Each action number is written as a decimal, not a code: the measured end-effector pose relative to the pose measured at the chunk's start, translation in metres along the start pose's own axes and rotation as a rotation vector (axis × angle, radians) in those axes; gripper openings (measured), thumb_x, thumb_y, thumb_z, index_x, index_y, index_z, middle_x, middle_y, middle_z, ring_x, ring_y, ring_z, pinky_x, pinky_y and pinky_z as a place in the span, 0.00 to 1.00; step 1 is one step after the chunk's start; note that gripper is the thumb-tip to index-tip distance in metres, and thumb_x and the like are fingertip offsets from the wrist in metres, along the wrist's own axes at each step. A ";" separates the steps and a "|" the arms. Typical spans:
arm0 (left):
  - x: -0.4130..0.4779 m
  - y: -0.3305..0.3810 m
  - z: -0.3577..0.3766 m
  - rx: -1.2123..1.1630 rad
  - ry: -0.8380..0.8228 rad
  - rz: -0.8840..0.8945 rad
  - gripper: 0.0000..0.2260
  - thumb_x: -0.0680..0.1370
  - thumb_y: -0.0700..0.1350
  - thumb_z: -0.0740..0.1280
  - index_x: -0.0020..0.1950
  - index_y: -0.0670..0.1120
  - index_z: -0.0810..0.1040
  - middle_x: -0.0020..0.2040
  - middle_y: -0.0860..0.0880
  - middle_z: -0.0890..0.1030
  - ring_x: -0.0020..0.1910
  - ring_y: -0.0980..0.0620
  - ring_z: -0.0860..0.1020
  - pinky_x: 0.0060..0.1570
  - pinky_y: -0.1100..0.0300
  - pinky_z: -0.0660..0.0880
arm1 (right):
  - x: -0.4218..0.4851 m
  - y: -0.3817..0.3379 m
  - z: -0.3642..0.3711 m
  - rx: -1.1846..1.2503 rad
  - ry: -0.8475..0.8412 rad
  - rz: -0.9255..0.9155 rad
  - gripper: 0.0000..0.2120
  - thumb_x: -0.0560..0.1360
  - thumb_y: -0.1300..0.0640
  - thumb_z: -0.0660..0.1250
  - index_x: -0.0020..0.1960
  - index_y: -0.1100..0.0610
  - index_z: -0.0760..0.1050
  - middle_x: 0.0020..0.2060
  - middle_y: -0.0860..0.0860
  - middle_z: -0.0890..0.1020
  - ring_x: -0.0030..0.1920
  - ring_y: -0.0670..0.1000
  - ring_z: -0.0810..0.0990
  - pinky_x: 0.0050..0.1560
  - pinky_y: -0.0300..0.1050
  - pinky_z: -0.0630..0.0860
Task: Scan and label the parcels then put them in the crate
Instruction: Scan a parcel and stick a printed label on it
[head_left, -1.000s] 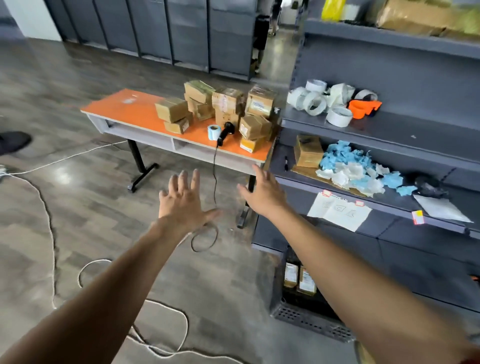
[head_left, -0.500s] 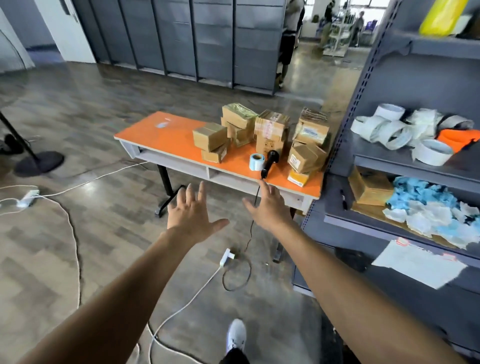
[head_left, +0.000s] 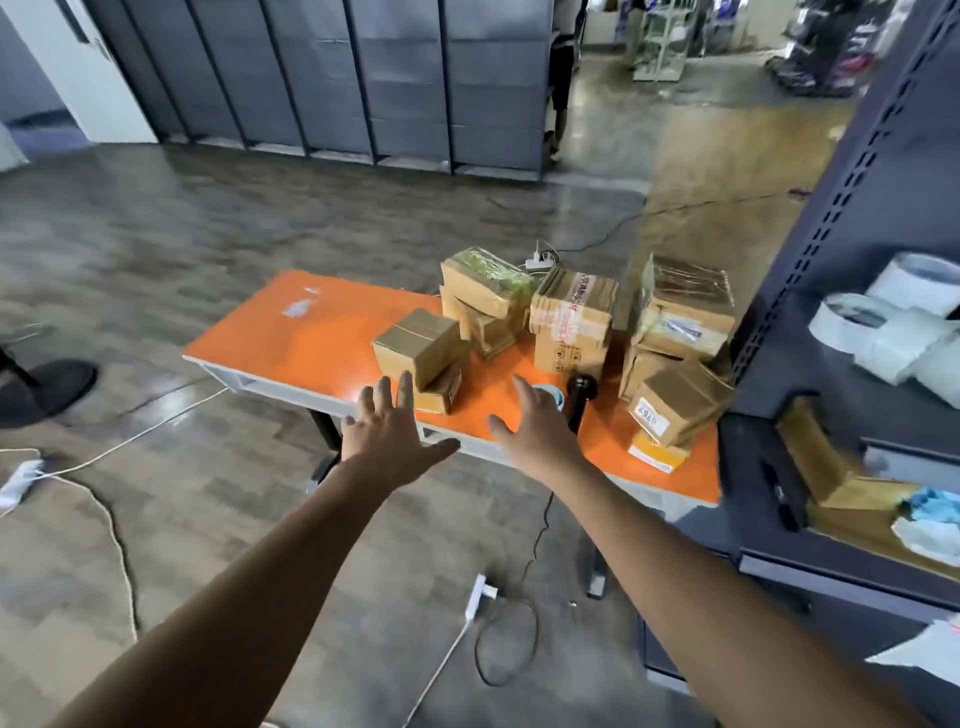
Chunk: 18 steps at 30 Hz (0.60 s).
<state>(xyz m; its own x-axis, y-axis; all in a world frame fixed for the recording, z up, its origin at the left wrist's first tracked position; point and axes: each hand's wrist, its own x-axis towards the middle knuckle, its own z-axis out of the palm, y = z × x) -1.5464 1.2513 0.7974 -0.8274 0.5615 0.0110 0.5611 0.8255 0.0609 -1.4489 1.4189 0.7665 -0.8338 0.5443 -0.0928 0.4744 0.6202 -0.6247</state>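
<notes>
- Left hand, centre of frame: palm down, fingers straight and spread, holding nothing. It overlaps the table's near edge; contact cannot be told.
- Right hand, just right of centre: flat, fingers apart, empty, reaching toward the scanner.
- Parcels, centre to centre right: brown, square-cornered cardboard boxes in a loose stack on the right half of the table. Several are bound with glossy clear tape, the top left one is wrapped in crinkled film, and a front one carries a white numbered sticker.
- Table: smooth orange top, pale grey edge, dark metal legs.
- Scanner: black, handheld, standing just beyond the right hand.
- Label roll: small pale-blue cylinder, partly hidden behind the right hand's fingers.
- Shelf rack, right edge: grey perforated steel, holding white tape rolls.
- Floor: glossy grey wood-pattern planks, crossed by a white cable.
</notes>
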 end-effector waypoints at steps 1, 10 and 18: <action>0.018 -0.003 0.002 -0.009 -0.008 0.002 0.50 0.70 0.73 0.63 0.79 0.46 0.45 0.77 0.44 0.54 0.75 0.42 0.56 0.67 0.43 0.65 | 0.015 -0.002 0.002 0.004 0.004 0.007 0.34 0.79 0.39 0.59 0.79 0.48 0.50 0.75 0.55 0.60 0.73 0.57 0.63 0.67 0.59 0.68; 0.189 -0.028 0.033 -0.062 -0.065 0.061 0.51 0.68 0.72 0.65 0.79 0.47 0.47 0.78 0.42 0.53 0.75 0.40 0.54 0.67 0.42 0.64 | 0.142 -0.010 0.031 -0.005 0.069 0.083 0.32 0.80 0.41 0.59 0.79 0.49 0.52 0.73 0.58 0.62 0.72 0.60 0.65 0.68 0.56 0.67; 0.301 -0.052 0.070 -0.071 -0.347 0.100 0.56 0.65 0.74 0.67 0.79 0.49 0.41 0.79 0.40 0.45 0.76 0.33 0.49 0.68 0.33 0.59 | 0.210 -0.022 0.054 -0.025 0.084 0.219 0.31 0.80 0.41 0.59 0.78 0.47 0.53 0.73 0.57 0.64 0.71 0.60 0.67 0.66 0.58 0.70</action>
<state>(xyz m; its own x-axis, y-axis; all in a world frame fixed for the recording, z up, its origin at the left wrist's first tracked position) -1.8225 1.3811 0.7276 -0.7039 0.6349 -0.3183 0.6255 0.7665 0.1458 -1.6496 1.4894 0.7186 -0.6839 0.7121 -0.1585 0.6492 0.4950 -0.5775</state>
